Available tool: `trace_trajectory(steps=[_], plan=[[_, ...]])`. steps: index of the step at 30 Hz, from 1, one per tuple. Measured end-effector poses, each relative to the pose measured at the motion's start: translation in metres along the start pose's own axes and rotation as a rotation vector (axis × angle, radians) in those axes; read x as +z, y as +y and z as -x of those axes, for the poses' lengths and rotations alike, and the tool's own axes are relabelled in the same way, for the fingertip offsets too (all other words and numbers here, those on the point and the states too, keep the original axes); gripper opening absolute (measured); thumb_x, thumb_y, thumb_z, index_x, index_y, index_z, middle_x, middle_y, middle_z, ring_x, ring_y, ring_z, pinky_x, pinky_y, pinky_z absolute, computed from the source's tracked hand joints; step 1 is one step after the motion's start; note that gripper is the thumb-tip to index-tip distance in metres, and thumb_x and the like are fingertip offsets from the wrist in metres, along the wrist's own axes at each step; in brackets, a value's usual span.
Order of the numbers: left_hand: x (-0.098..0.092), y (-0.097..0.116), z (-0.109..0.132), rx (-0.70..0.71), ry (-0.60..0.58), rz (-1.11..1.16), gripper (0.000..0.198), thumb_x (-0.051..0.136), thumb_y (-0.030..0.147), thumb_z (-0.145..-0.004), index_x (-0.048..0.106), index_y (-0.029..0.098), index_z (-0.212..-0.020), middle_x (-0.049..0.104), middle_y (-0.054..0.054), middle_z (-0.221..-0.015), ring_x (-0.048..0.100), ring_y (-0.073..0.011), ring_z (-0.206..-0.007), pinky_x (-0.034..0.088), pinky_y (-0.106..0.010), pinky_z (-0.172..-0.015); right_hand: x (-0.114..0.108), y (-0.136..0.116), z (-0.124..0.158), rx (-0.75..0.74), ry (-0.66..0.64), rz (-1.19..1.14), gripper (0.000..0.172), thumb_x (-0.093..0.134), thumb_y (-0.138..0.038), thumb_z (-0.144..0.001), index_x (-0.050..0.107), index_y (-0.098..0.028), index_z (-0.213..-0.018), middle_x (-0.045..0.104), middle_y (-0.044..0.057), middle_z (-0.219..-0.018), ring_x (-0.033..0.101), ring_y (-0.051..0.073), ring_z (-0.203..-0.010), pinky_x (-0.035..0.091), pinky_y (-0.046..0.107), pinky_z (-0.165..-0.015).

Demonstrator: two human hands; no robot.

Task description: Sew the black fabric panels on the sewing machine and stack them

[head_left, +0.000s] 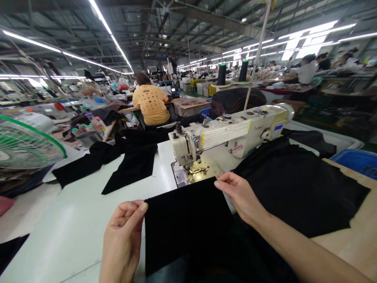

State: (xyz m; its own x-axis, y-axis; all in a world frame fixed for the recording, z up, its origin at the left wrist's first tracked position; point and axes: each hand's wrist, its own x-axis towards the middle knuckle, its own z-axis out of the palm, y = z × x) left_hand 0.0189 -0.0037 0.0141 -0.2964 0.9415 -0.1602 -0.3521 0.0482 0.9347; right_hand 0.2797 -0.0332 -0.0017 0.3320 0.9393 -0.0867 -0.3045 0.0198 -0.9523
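A piece of black fabric hangs stretched between my two hands, its top edge running nearly straight. My left hand pinches the upper left corner between thumb and fingers. At the upper right corner, my right hand grips the cloth the same way. Just beyond the fabric stands a white sewing machine; its needle area and metal plate lie a little ahead of my right hand. The lower part of the fabric drops toward my lap, where its edge blends into dark clothing.
More black fabric pieces lie on the white table to the left. A large black piece spreads at right beside a blue basket. A green-rimmed fan stands at left. Ahead sits a person in a yellow shirt.
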Motion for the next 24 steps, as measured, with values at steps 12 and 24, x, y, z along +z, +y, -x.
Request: trace_trajectory(steps=[12,24], plan=[[0.007,0.049,-0.046,0.380,-0.245,-0.638,0.036,0.080,0.029,-0.064,0.046,0.019,-0.058,0.069,0.002,-0.074,0.060,-0.0120,-0.071,0.044,-0.021,-0.066,0.010,0.012,0.022,-0.282,-0.331,0.573,0.013,0.057,-0.013,-0.073,0.050,-0.022,-0.079,0.052,-0.003,-0.077,0.050,0.016,-0.075,0.042,0.029,-0.072],[0.074,-0.075,-0.113,0.373,-0.648,-1.057,0.020,0.065,0.016,-0.066,0.046,0.022,-0.060,0.054,0.005,-0.059,0.051,-0.0136,-0.059,0.037,-0.026,-0.057,-0.023,0.058,0.029,-0.630,-0.779,0.996,0.028,0.045,0.003,-0.088,0.058,-0.019,-0.100,0.064,0.006,-0.095,0.059,0.021,-0.088,0.048,0.034,-0.078]])
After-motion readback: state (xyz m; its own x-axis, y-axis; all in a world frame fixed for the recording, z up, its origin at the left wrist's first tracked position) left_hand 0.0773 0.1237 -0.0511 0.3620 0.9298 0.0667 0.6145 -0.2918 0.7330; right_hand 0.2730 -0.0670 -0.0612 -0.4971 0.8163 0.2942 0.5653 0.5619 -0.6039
